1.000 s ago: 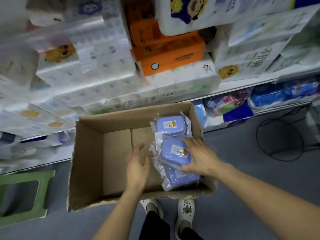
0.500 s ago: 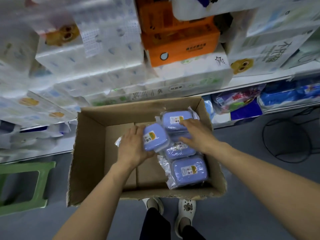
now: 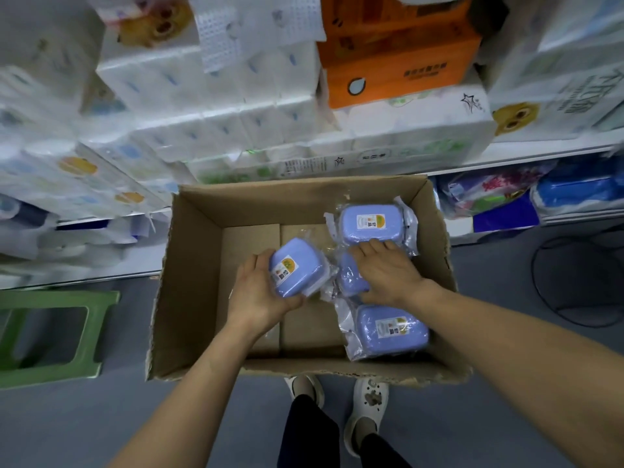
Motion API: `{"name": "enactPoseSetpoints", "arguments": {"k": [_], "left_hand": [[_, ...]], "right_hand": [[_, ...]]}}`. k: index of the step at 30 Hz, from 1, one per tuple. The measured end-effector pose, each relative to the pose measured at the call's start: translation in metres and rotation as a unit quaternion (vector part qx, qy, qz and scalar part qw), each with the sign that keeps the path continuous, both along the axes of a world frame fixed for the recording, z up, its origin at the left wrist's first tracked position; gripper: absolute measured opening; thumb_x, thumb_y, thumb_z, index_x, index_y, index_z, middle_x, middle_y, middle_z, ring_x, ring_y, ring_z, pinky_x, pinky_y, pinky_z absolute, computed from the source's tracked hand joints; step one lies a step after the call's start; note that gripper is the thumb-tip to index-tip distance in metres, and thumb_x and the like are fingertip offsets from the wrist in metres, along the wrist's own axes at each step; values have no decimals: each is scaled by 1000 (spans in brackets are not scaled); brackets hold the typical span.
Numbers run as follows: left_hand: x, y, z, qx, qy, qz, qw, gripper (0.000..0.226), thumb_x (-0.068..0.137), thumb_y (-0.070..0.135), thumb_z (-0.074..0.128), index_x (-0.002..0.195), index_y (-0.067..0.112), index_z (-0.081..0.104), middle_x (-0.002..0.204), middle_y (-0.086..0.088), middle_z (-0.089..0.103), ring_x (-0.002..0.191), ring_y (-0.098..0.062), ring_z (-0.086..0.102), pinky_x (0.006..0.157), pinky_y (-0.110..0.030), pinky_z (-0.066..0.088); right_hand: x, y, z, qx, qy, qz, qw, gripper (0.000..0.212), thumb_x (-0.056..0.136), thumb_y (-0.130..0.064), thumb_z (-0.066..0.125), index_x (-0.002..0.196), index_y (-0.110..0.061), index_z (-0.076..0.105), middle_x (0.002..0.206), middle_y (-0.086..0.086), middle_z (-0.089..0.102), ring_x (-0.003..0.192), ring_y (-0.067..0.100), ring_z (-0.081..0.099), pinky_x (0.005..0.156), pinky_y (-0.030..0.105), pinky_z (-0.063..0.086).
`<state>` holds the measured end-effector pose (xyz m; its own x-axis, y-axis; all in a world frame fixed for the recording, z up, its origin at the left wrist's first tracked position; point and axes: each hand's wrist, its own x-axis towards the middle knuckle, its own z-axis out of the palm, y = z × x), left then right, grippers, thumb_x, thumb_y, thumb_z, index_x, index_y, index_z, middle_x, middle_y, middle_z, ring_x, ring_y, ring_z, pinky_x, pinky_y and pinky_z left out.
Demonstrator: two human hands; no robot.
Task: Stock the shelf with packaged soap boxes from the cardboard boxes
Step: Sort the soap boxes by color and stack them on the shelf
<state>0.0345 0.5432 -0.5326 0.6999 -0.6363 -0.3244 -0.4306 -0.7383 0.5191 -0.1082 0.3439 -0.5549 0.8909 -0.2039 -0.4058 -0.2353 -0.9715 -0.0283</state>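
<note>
An open cardboard box (image 3: pixel 192 265) stands on the floor in front of me. My left hand (image 3: pixel 256 292) grips a blue soap box in clear wrap (image 3: pixel 297 268), lifted and tilted over the box's middle. Along the right wall lie three more wrapped blue soap boxes: a far one (image 3: pixel 371 222), a middle one (image 3: pixel 349 276) and a near one (image 3: pixel 391 329). My right hand (image 3: pixel 388 275) lies on the middle one, fingers curled over its top, partly hiding it.
Shelves behind the box hold white tissue packs (image 3: pixel 216 96) and orange cartons (image 3: pixel 398 76). Blue and purple packs (image 3: pixel 503 201) fill the lowest shelf at right. A green plastic stool (image 3: pixel 54 332) stands at left, a dark wire ring (image 3: pixel 580 278) at right. My feet are just behind the box.
My left hand has taken one soap box from the stack and lifted it left. My right hand moved from the side of the stack onto the middle box.
</note>
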Motion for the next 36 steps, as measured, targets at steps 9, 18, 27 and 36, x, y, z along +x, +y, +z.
{"name": "enactPoseSetpoints", "arguments": {"k": [9, 18, 27, 36], "left_hand": [[4, 18, 96, -101, -71, 43, 991, 91, 57, 38, 88, 135, 21, 47, 117, 2, 48, 108, -15, 47, 85, -29, 43], [21, 17, 224, -200, -139, 28, 970, 94, 58, 31, 91, 139, 22, 43, 118, 13, 44, 109, -9, 47, 89, -20, 36], [106, -12, 352, -235, -231, -7, 944, 85, 45, 46, 87, 121, 30, 54, 108, 12, 58, 99, -12, 55, 85, -20, 45], [250, -69, 442, -179, -295, -33, 938, 100, 42, 53, 80, 133, 19, 53, 114, 2, 55, 107, -23, 53, 89, -29, 42]], "right_hand": [[-13, -12, 132, 141, -189, -138, 962, 98, 55, -66, 44, 142, -20, 42, 133, -2, 50, 123, 22, 45, 103, 37, 34], [8, -39, 275, 110, -292, -162, 936, 82, 72, -55, 70, 141, -22, 41, 130, -3, 51, 117, 18, 46, 98, 35, 41], [84, -65, 405, 124, -397, -175, 893, 67, 66, -59, 67, 123, -30, 50, 107, -10, 58, 95, 16, 54, 80, 36, 48], [183, -94, 480, 150, -402, -257, 866, 75, 73, -60, 67, 135, -25, 41, 114, -2, 60, 102, 23, 59, 90, 41, 49]]}}
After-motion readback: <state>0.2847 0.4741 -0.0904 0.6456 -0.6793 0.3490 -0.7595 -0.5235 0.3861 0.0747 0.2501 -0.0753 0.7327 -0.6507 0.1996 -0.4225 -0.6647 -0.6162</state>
